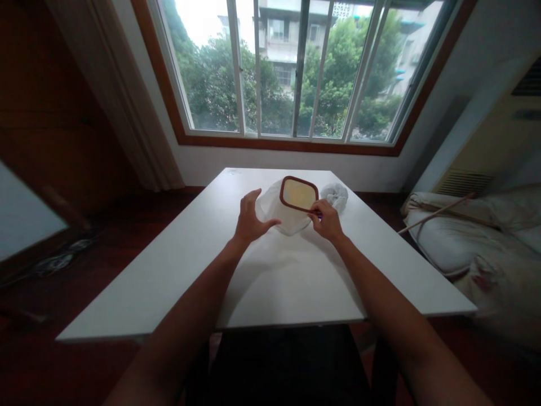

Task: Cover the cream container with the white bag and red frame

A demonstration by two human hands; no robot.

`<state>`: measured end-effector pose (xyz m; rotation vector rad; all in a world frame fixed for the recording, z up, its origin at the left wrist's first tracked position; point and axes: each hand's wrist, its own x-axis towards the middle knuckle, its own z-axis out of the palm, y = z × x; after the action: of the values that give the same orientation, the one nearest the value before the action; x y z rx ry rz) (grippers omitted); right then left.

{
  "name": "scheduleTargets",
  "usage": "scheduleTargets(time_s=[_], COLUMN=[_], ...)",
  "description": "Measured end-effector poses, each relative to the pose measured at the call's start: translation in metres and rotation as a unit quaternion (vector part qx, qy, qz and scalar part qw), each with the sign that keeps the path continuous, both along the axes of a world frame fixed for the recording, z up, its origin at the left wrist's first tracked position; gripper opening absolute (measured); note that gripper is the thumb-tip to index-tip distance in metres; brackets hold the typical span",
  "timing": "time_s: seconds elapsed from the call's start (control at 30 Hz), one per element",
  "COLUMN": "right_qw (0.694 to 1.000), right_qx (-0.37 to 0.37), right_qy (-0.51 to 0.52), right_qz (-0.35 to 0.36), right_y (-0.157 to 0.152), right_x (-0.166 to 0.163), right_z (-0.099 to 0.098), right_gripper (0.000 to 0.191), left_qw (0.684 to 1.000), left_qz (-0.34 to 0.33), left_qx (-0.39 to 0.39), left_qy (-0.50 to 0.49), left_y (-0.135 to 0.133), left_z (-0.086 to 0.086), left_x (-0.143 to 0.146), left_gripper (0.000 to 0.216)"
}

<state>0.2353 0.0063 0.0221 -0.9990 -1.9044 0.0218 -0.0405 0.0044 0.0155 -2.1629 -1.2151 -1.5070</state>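
Above the white tabletop, right fingers pinched a brown-rimmed panel

Over the far half of the white tabletop (169, 270), the right hand (327, 219) gripped a brown-rimmed panel (299, 193) by its near right corner, thumb and fingers pressed together on the rim. The panel had rounded corners and a pale yellow middle, and its face tilted toward the wearer; whether it was a lid or a mirror could not be told. The left hand (250, 219) held nothing: its thumb and fingers spread wide apart, just left of a sheer white bag (291, 223). That bag showed behind and below the panel, which hid part of it; whether the two touched was unclear.

A crumpled plastic bag (336, 193) sat close beyond the right hand, partly covered by the knuckles, and crowded the panel's right side.

Past the table's far edge, a sliding window (298, 73) looked out on trees (342, 79) and a building (276, 36). A curtain (127, 101) hung at left, with coiled cables (61, 261) on the dark floor below. At right, pale bundles (450, 225) were heaped near the table's edge, a thin stick (437, 213) slanting across them, and a vented cabinet (465, 183) stood behind.
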Motion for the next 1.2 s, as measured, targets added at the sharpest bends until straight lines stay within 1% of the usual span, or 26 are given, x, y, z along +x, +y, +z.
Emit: scheduleTargets(time_s=[0.07, 0.13, 0.2, 0.27, 0.37, 0.47, 0.53, 0.6, 0.73, 0.8, 0.9, 0.97, 1.0, 1.07, 1.2], right_qw=[1.000, 0.999, 0.997, 0.996, 0.991, 0.982, 0.974, 0.967, 0.965, 0.972, 0.988, 0.993, 0.992, 0.990, 0.988], right_qx=[-0.017, -0.034, -0.046, -0.051, -0.051, -0.058, -0.066, -0.076, -0.076, -0.059, -0.008, 0.041, 0.061, 0.082, 0.083], right_qy=[0.016, 0.025, 0.029, 0.032, 0.033, 0.052, 0.077, 0.101, 0.122, 0.098, 0.058, 0.057, 0.062, 0.067, 0.067], right_qz=[0.015, 0.032, 0.050, 0.070, 0.118, 0.174, 0.205, 0.222, 0.219, 0.203, 0.142, 0.100, 0.089, 0.089, 0.116], right_y=[-0.001, -0.002, -0.003, -0.003, 0.000, 0.006, 0.011, 0.014, 0.017, 0.017, 0.014, 0.009, 0.006, -0.001, -0.016], right_x=[-0.001, -0.002, -0.002, -0.003, -0.003, -0.002, -0.002, -0.002, -0.001, 0.002, 0.007, 0.010, 0.009, 0.004, -0.018], right_z=[-0.001, -0.002, -0.003, -0.004, -0.008, -0.014, -0.019, -0.023, -0.027, -0.025, -0.015, -0.007, -0.003, 0.003, 0.007], right_gripper=[0.005, 0.006, 0.009, 0.012, 0.013, 0.012, 0.013, 0.013, 0.013, 0.020, 0.034, 0.036, 0.036, 0.029, 0.010], left_qw=[0.998, 0.994, 0.989, 0.988, 0.991, 0.990, 0.987, 0.984, 0.985, 0.987, 0.990, 0.991, 0.991, 0.991, 0.991], left_qz=[0.037, 0.058, 0.059, 0.053, 0.020, -0.041, -0.069, -0.077, -0.056, -0.038, -0.005, 0.016, 0.024, 0.030, 0.029], left_qx=[-0.036, -0.077, -0.103, -0.108, -0.091, -0.069, -0.067, -0.075, -0.083, -0.080, -0.077, -0.071, -0.069, -0.065, -0.065], left_qy=[0.021, 0.053, 0.084, 0.098, 0.100, 0.116, 0.130, 0.141, 0.141, 0.134, 0.120, 0.110, 0.109, 0.110, 0.113], left_y=[-0.001, 0.000, 0.002, 0.006, 0.015, 0.023, 0.026, 0.026, 0.019, 0.016, 0.012, 0.011, 0.010, 0.010, 0.008], left_z=[-0.002, -0.006, -0.010, -0.014, -0.020, -0.026, -0.028, -0.027, -0.022, -0.020, -0.019, -0.020, -0.020, -0.019, -0.018], left_x=[0.001, 0.003, 0.004, 0.003, 0.000, -0.004, -0.006, -0.007, -0.004, -0.001, 0.003, 0.006, 0.008, 0.010, 0.014], left_gripper=[0.114, 0.118, 0.122, 0.129, 0.138, 0.146, 0.149, 0.147, 0.140, 0.136, 0.132, 0.129, 0.128, 0.128, 0.127])
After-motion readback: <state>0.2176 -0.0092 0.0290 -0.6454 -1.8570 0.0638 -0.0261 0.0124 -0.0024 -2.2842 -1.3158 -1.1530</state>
